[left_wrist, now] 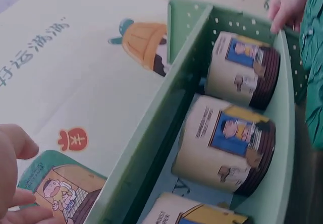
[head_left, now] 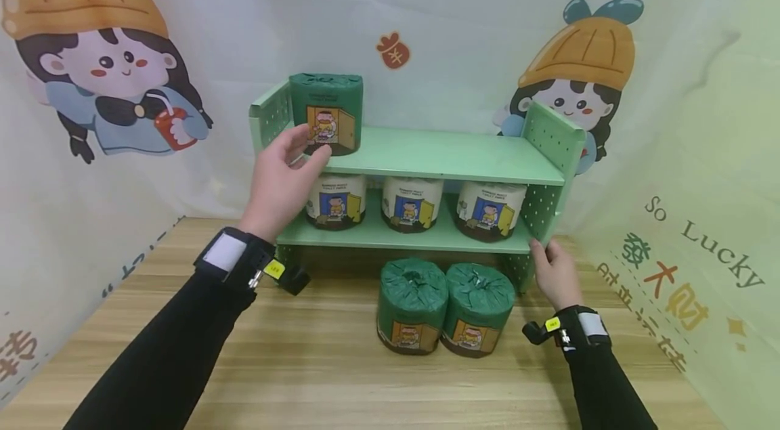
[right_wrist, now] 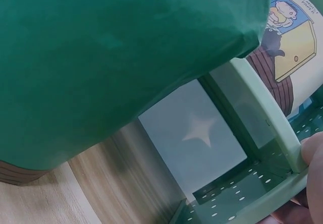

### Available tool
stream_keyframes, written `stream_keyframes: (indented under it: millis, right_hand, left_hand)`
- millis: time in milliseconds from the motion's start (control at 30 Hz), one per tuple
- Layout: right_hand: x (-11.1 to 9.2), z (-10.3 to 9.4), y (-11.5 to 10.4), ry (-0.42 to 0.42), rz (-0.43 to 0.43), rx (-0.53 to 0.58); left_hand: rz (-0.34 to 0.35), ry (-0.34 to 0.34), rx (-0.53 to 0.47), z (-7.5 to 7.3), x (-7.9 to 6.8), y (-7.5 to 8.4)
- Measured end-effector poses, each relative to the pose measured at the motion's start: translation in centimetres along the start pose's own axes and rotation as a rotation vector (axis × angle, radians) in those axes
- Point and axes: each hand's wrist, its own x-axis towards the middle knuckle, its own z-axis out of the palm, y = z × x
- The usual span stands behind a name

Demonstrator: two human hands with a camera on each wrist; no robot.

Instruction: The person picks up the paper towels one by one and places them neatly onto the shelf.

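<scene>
Tabletop (head_left: 305, 376): our shelf (head_left: 457, 149) holds four rolls (head_left: 412, 206), two rolls (head_left: 414, 301) remain before it; left hand (head_left: 285, 179) uncurled, right hand (head_left: 556, 275) gripping it.

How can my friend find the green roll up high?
Look for the pale green shelf with perforated sides on the wood-grain table. At the left end of its top, behind the left hand, stands a cylindrical green paper-wrapped toilet roll. It's alone up there; two matching green rolls stand on the table, three cream rolls one level down.
</scene>
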Motion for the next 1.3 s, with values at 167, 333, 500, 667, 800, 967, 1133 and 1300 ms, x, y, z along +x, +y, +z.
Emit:
stream_keyframes:
  millis: [167, 333, 500, 667, 800, 967, 1133, 1300]
  right_hand:
    - [0.0, 0.0, -0.1, 0.007, -0.002, -0.005]
    - [0.1, 0.2, -0.1, 0.007, -0.005, 0.001]
    - [0.2, 0.3, -0.1, 0.002, -0.010, 0.011]
    - [0.2, 0.4, 0.0, 0.002, -0.009, 0.016]
    - [0.3, 0.4, 0.0, 0.003, -0.017, 0.012]
    - [0.0, 0.2, -0.1, -0.010, -0.011, 0.022]
    - [-0.1, 0.0, 0.0, -0.007, -0.009, 0.010]
    - [-0.1, -0.1, 0.0, -0.005, -0.001, 0.003]
  left_hand:
    - [0.068, -0.060, -0.115, 0.4, -2.1, -0.5]
    - [0.117, -0.162, -0.202, 1.6, -4.5, -1.6]
    - [0.099, -0.251, -0.246, 3.5, -6.5, -3.5]
    - [0.045, -0.297, -0.264, 5.4, -8.2, -5.4]
    - [-0.003, -0.314, -0.309, 6.1, -9.5, -5.3]
    - [-0.050, -0.338, -0.315, 7.2, -10.1, -7.1]
    - [-0.137, -0.388, -0.313, 8.8, -10.7, -9.4]
    - [-0.218, -0.414, -0.308, 10.1, -11.8, -10.4]
